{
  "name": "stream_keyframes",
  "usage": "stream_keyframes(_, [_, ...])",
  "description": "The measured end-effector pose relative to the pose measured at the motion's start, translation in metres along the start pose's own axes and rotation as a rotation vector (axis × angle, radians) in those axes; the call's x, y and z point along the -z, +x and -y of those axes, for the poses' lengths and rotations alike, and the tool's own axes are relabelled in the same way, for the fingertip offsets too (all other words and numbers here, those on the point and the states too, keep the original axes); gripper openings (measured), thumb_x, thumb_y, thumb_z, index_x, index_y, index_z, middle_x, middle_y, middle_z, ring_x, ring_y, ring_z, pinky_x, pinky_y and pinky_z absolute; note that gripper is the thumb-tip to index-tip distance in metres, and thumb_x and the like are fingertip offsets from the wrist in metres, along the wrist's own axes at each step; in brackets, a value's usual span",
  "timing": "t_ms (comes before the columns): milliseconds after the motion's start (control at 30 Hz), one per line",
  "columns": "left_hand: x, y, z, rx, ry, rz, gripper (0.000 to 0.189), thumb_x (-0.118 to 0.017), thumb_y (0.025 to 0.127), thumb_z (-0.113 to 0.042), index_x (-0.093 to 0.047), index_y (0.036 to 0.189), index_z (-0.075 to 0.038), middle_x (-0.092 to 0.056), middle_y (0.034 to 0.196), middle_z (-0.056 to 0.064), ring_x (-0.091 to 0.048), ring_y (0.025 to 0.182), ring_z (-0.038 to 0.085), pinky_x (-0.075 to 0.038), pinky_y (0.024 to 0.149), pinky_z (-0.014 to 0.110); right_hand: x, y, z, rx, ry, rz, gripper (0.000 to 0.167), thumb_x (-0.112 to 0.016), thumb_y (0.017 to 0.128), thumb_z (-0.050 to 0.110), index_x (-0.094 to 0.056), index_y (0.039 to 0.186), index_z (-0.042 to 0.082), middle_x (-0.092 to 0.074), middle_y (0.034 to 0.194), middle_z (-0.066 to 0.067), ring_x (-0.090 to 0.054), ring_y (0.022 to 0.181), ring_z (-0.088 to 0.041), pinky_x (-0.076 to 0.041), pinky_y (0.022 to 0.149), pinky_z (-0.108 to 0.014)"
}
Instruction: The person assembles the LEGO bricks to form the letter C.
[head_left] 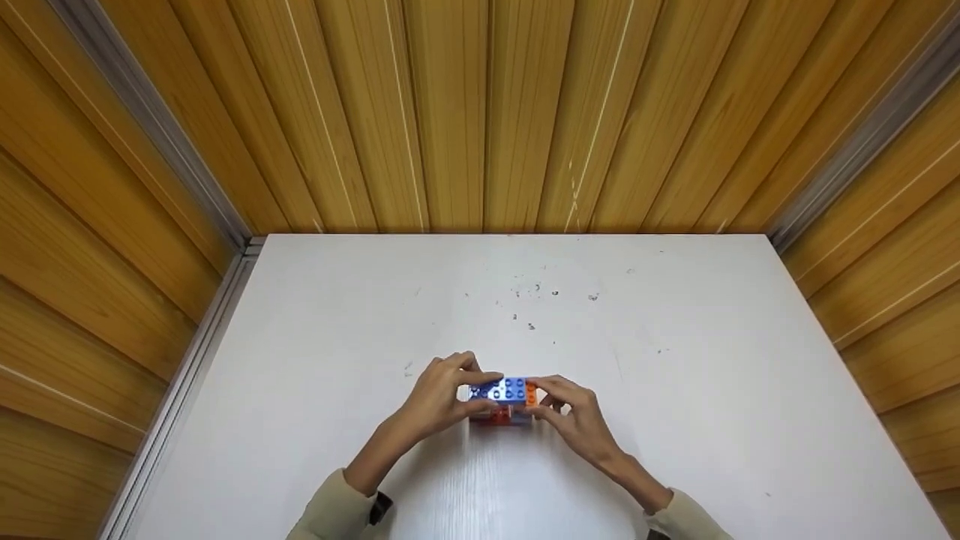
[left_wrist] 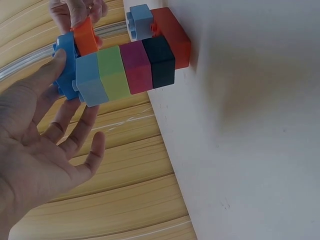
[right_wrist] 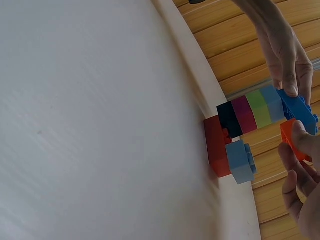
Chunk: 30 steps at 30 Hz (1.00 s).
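Observation:
My left hand [head_left: 442,394] pinches a long blue brick [head_left: 510,390] between thumb and fingers. At the blue brick's right end, my right hand [head_left: 577,420] pinches an orange brick [right_wrist: 294,140] with thumb and forefinger. The blue brick is close over a column of light blue [left_wrist: 91,79], lime green [left_wrist: 113,73], magenta [left_wrist: 136,67] and black [left_wrist: 159,61] bricks, with some of the column's top studs showing. The column stands on one end of a red brick [left_wrist: 172,37]. Another light blue brick [right_wrist: 240,161] sits on the red brick's other end.
The red brick rests on a white table [head_left: 300,420] with small dark marks [head_left: 555,293] on its far half. Wood-patterned walls [head_left: 517,112] rise behind and at both sides, with metal rails [head_left: 187,150] at the corners.

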<state>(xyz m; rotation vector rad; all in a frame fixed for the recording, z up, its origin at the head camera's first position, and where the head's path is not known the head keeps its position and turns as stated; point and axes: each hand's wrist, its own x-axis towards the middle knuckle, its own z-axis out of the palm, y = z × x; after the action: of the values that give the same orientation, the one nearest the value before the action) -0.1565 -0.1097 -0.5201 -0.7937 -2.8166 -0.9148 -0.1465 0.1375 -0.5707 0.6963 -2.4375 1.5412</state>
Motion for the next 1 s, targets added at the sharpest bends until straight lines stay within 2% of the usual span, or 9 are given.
stream_keyframes(67, [-0.001, 0.000, 0.000, 0.000, -0.008, 0.001, 0.042, -0.085, 0.081, -0.034, -0.077, 0.121, -0.022, -0.060, 0.089, -0.003, -0.042, 0.077, 0.007, -0.038, 0.076, 0.025, 0.001, 0.000, 0.001, 0.010, 0.022, 0.008, 0.037, -0.078, 0.084, -0.002, -0.073, 0.120, -0.002, -0.075, 0.101, -0.013, -0.062, 0.064, -0.014, -0.050, 0.059, -0.021])
stream_keyframes(167, [-0.001, 0.001, 0.000, 0.004, -0.033, 0.008, 0.042, -0.085, 0.082, -0.033, -0.077, 0.121, -0.020, -0.059, 0.088, -0.003, -0.039, 0.076, 0.007, -0.037, 0.075, 0.024, 0.001, -0.001, -0.003, 0.007, 0.041, 0.012, 0.037, -0.077, 0.085, 0.000, -0.072, 0.121, -0.001, -0.075, 0.102, -0.012, -0.063, 0.063, -0.013, -0.052, 0.059, -0.022])
stream_keyframes(233, [-0.002, 0.001, 0.001, 0.009, -0.086, 0.027, 0.043, -0.085, 0.083, -0.032, -0.076, 0.122, -0.018, -0.060, 0.090, -0.002, -0.043, 0.077, 0.009, -0.039, 0.074, 0.023, -0.001, -0.002, -0.008, -0.004, 0.048, 0.012, 0.038, -0.078, 0.085, 0.001, -0.072, 0.122, 0.002, -0.075, 0.104, -0.010, -0.064, 0.066, -0.010, -0.053, 0.060, -0.023])
stream_keyframes(300, [-0.001, 0.000, 0.004, 0.012, -0.164, 0.052, 0.044, -0.083, 0.085, -0.031, -0.075, 0.125, -0.017, -0.063, 0.094, 0.000, -0.051, 0.082, 0.013, -0.045, 0.075, 0.026, -0.002, -0.002, -0.013, -0.029, 0.047, 0.015, 0.039, -0.078, 0.084, 0.001, -0.072, 0.123, 0.003, -0.075, 0.106, -0.009, -0.064, 0.070, -0.007, -0.055, 0.061, -0.024])
stream_keyframes(400, [0.000, -0.003, 0.010, 0.024, -0.261, 0.105, 0.053, -0.082, 0.086, -0.031, -0.068, 0.135, -0.017, -0.067, 0.109, 0.004, -0.061, 0.097, 0.020, -0.053, 0.085, 0.036, -0.001, -0.002, -0.011, -0.066, 0.049, 0.031, 0.041, -0.078, 0.085, 0.003, -0.071, 0.125, 0.004, -0.075, 0.109, -0.009, -0.066, 0.074, -0.008, -0.056, 0.065, -0.024])
stream_keyframes(533, [-0.003, -0.013, 0.019, 0.044, -0.297, 0.151, 0.066, -0.081, 0.088, -0.028, -0.056, 0.148, -0.016, -0.069, 0.123, 0.007, -0.064, 0.110, 0.026, -0.054, 0.094, 0.045, 0.005, -0.001, -0.009, -0.116, 0.053, 0.053, 0.039, -0.077, 0.089, 0.009, -0.071, 0.127, 0.005, -0.075, 0.105, -0.006, -0.067, 0.076, -0.008, -0.057, 0.071, -0.023])
stream_keyframes(700, [-0.014, -0.020, 0.030, 0.042, -0.392, 0.166, 0.056, -0.074, 0.094, -0.019, -0.056, 0.145, -0.006, -0.072, 0.118, 0.013, -0.069, 0.103, 0.031, -0.056, 0.088, 0.037, 0.011, -0.003, -0.011, -0.163, 0.091, 0.098, 0.034, -0.073, 0.094, 0.015, -0.072, 0.126, 0.005, -0.076, 0.099, -0.008, -0.071, 0.073, -0.018, -0.057, 0.072, -0.022])
stream_keyframes(900, [-0.027, -0.024, 0.035, 0.087, -0.494, 0.149, 0.050, -0.071, 0.097, -0.020, -0.055, 0.140, -0.002, -0.072, 0.114, 0.017, -0.071, 0.095, 0.028, -0.055, 0.080, 0.027, 0.010, -0.008, -0.019, -0.278, 0.143, 0.178, 0.037, -0.069, 0.098, 0.019, -0.068, 0.129, 0.000, -0.075, 0.098, -0.016, -0.072, 0.073, -0.029, -0.050, 0.062, -0.018])
stream_keyframes(1000, [-0.030, -0.027, 0.037, 0.115, -0.505, 0.201, 0.058, -0.073, 0.095, -0.022, -0.049, 0.144, -0.002, -0.069, 0.119, 0.018, -0.068, 0.093, 0.024, -0.054, 0.079, 0.024, 0.008, -0.012, -0.022, -0.288, 0.126, 0.223, 0.039, -0.067, 0.099, 0.019, -0.064, 0.134, 0.000, -0.074, 0.102, -0.019, -0.071, 0.074, -0.027, -0.050, 0.061, -0.018])
